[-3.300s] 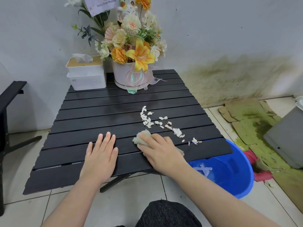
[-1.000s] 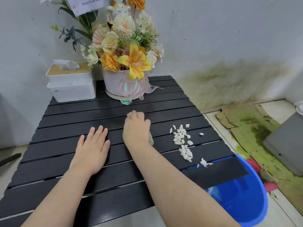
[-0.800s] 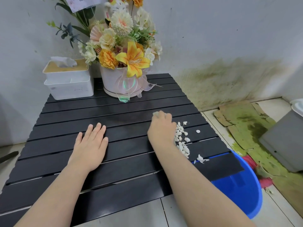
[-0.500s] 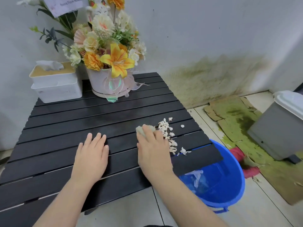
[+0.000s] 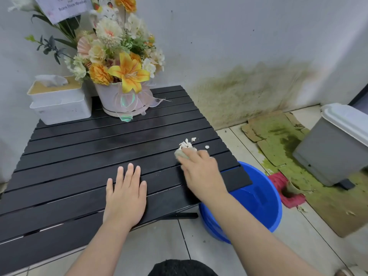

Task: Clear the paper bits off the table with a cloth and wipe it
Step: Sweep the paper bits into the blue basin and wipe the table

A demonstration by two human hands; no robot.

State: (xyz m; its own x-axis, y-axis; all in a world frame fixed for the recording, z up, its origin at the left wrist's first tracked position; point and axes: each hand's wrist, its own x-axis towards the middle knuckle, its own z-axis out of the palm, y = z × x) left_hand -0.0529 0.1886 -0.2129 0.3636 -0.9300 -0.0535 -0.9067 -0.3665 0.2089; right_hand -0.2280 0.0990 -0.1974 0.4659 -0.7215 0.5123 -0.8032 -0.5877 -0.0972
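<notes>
White paper bits (image 5: 185,144) lie in a small heap near the right edge of the black slatted table (image 5: 79,156), with one stray bit (image 5: 207,147) further right. My right hand (image 5: 201,172) presses a pale greenish cloth (image 5: 182,153) onto the table, right behind the heap; most of the cloth is hidden under my fingers. My left hand (image 5: 125,194) rests flat on the table near its front edge, fingers spread, holding nothing.
A blue bucket (image 5: 264,198) stands on the floor under the table's right front corner. A flower arrangement (image 5: 119,76) and a white tissue box (image 5: 57,102) sit at the back of the table. A grey bin (image 5: 334,146) and stained cardboard (image 5: 278,140) are on the right.
My right hand with the cloth has swept rightward, and the paper bits are now gathered closer to the table's right edge, fewer showing. My left hand stays flat in place.
</notes>
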